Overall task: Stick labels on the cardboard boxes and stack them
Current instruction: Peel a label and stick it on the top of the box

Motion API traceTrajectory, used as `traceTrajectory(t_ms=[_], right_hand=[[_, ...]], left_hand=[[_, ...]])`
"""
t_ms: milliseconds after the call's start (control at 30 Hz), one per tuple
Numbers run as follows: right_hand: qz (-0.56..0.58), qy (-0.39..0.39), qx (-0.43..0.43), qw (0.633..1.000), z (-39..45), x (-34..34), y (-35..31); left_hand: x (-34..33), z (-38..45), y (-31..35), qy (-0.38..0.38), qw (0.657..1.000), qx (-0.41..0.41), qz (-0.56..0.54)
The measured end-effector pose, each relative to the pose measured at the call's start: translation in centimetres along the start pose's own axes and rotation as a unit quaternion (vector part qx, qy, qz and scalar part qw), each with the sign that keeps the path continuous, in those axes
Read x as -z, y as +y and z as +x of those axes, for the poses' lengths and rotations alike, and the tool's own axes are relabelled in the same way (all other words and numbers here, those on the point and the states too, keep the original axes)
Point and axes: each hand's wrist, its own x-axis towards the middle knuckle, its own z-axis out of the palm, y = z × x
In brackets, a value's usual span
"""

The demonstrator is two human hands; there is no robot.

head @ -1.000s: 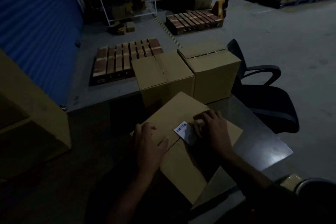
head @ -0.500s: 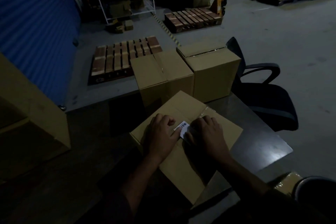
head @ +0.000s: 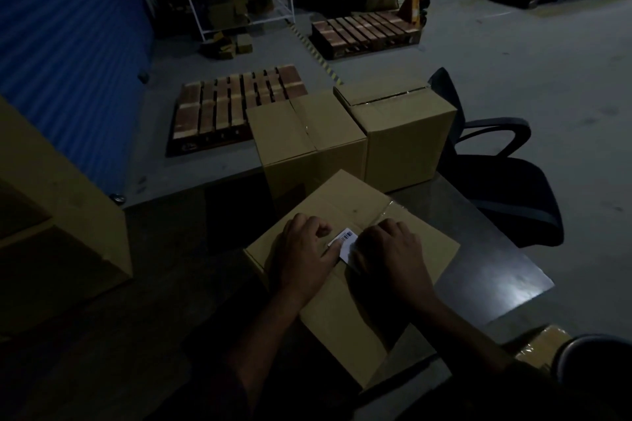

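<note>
Left hand (head: pixel 302 255) slid closer | both hands' curled fingers (head: pixel 384 227) press label (head: pixel 345 243)

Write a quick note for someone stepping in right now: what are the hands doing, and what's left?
Left hand: fingers curled, thumb pressing the label.
Right hand: covering the label's other side, pressing it down.
The label lies on the near box on the table.
Two more boxes stand behind; no labels visible on them.
Left: finish smoothing, label any others, stack.
</note>
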Motion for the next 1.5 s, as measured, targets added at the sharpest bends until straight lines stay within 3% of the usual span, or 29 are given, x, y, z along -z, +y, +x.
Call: traceTrajectory(t_ms=[167,267,467,633,967,1100,1267,1500], right_hand=[[0.010,0.009,-0.006,1.000,-0.3,0.1,0.3],[0.019,0.007,-0.017,1.000,-1.9,1.1,-0.3],[-0.022,0.085,-0.143,0.986,-6.5,1.1,-0.3],[-0.022,0.068,-0.096,0.993,-4.7,1.3,0.5],[0.054,-0.083,0.033,0.995,5.2,3.3,2.4],[0.067,-0.064,0.057,0.994,5.2,1.8,2.0],[0.040,0.057,-0.006,0.998,2.2,1.6,1.2],[-0.006,0.012,-0.011,1.000,1.2,1.1,0.2]], left_hand=[[0.1,0.2,0.0,0.016,0.999,0.003,0.032],[-0.1,0.6,-0.2,0.054,0.994,0.045,0.081],[0.5,1.8,-2.0,0.031,0.986,0.140,0.088],[1.9,1.6,-3.0,0.030,0.979,0.174,0.103],[4.5,-4.4,-0.6,-0.021,0.965,0.256,0.051],[4.4,-5.7,0.5,-0.005,0.976,0.214,0.049],[4.7,-4.0,0.9,-0.003,0.985,0.160,0.065],[1.9,-0.4,1.5,-0.012,0.997,0.041,0.071]])
